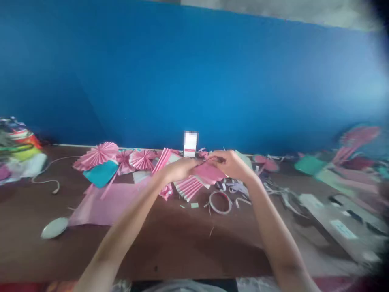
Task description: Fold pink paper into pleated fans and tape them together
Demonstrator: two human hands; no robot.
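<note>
Both of my hands meet over the middle of the brown table (188, 239). My left hand (179, 168) and my right hand (232, 164) are closed on a pink folded paper piece (209, 172), held between them just above the tabletop. Beneath them lies a pleated pink-and-white paper fan (189, 187). A flat pink paper sheet (106, 202) is spread to the left of my left forearm. The picture is blurred, so fine finger detail is unclear.
Pink paper rosettes (100, 154) and a teal paper piece (101, 173) lie at the back left. A tape roll (221, 202) sits near my right wrist. A small white box (190, 144) stands against the blue wall. Coloured papers and scraps (310, 165) crowd the right side; a pile of bags (18, 150) sits far left.
</note>
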